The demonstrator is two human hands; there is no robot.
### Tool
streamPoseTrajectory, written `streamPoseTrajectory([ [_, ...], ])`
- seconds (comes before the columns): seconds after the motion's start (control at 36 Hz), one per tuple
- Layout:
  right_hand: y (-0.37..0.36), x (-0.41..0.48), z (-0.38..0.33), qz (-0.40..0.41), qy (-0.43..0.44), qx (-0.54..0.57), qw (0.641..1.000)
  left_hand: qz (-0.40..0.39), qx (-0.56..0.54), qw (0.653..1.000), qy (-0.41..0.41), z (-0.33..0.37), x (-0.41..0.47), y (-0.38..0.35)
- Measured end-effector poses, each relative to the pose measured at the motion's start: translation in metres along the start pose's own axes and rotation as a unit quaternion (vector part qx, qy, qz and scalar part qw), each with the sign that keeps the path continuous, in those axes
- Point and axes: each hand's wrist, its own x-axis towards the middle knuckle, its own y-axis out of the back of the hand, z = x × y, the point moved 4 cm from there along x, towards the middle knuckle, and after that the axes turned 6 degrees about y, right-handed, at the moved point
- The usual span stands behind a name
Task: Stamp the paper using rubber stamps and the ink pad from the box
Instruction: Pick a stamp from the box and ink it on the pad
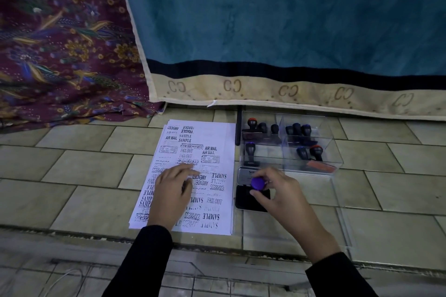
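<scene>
Right hand (281, 191) fingers pinch the purple-knobbed rubber stamp (258, 183) upright on the black ink pad (243, 198); the stamped white paper (217, 142) lies just left, under the flat, spread-fingered left hand (172, 185).

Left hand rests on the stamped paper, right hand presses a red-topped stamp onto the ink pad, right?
No. The head view shows a purple-topped stamp, not red-topped. The left hand does rest on the paper; the right hand holds it on the ink pad.
</scene>
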Motion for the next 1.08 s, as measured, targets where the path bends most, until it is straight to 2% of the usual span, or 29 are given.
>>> streamPoseTrajectory([
  [0.22,0.002,0.021,-0.015,0.05,0.02,0.006,0.999,0.0,-0.005,1.0,-0.002,0.001,-0.001,0.0],
  [0.58,-0.052,0.076,-0.021,-0.021,0.05,-0.048,0.997,-0.003,0.004,1.0,0.004,0.002,-0.001,0.001],
  [0.92,-0.061,0.081,-0.019,-0.036,0.088,-0.084,0.992,-0.006,0.01,1.0,0.005,0.002,-0.001,0.001],
  [1.08,-0.061,0.083,-0.018,-0.023,0.069,-0.07,0.995,-0.008,0.011,1.0,0.004,0.003,-0.001,0.001],
])
